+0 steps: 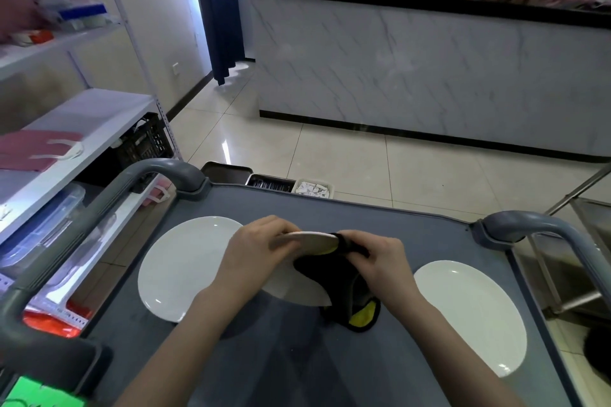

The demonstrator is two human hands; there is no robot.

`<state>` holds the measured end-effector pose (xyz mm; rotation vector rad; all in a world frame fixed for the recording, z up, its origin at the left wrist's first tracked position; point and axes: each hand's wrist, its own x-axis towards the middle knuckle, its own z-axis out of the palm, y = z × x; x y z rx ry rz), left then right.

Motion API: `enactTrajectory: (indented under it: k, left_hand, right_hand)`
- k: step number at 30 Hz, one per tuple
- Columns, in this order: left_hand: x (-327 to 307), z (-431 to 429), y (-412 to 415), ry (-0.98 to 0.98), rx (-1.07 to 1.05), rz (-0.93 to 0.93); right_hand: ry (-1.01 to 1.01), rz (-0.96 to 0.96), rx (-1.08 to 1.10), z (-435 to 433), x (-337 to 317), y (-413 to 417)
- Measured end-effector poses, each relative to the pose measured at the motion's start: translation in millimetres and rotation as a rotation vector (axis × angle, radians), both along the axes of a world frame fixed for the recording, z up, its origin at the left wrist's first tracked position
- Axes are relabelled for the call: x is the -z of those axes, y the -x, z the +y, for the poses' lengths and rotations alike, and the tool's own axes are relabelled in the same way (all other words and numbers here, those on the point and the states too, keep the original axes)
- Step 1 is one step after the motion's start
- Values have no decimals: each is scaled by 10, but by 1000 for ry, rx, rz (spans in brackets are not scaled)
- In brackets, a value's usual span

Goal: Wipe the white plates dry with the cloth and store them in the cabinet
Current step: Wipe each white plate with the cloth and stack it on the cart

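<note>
My left hand (256, 246) holds a white plate (305, 243) tilted up above the grey bench (413, 235), its fingers clenched on the plate's left rim, thumb side toward me. My right hand (373, 258) grasps a black cloth (334, 277) with a yellow inner face, fingers closed over the cloth where it wraps the plate's right edge. The cloth drapes down across the plate's near face; its lower end, showing yellow, hangs close to the bench surface, and I cannot tell whether it touches.

A second white plate (178, 268) lies flat on the bench to the left, partly covered by my left wrist. A third white plate (472, 317) lies flat to the right, well apart from the held plate.

The bench is a trolley top with grey handles at both sides. Beyond its far edge sit a dark tray (228, 172), a bin of dark items and a bin of white packets (312, 190). White shelving (82, 129) stands to the left.
</note>
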<state>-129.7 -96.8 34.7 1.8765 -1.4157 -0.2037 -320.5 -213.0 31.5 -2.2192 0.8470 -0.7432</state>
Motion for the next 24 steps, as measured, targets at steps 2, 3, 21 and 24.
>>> enactTrajectory:
  k: [2,3,21,24]
  left_hand:
    - [88,93,-116,-54,-47,76]
    - [115,128,-143,-66,-71,141]
    - [207,108,-113,-106,-77,168]
    - [252,110,-84,-96,-104,205]
  right_hand:
    - [-85,-63,17,-30,-11,86]
    - [-123,-70,17,-46,-20,113]
    - [-157,-90,38,-41,-38,161]
    - [-182,-47,22,-83,-52,196]
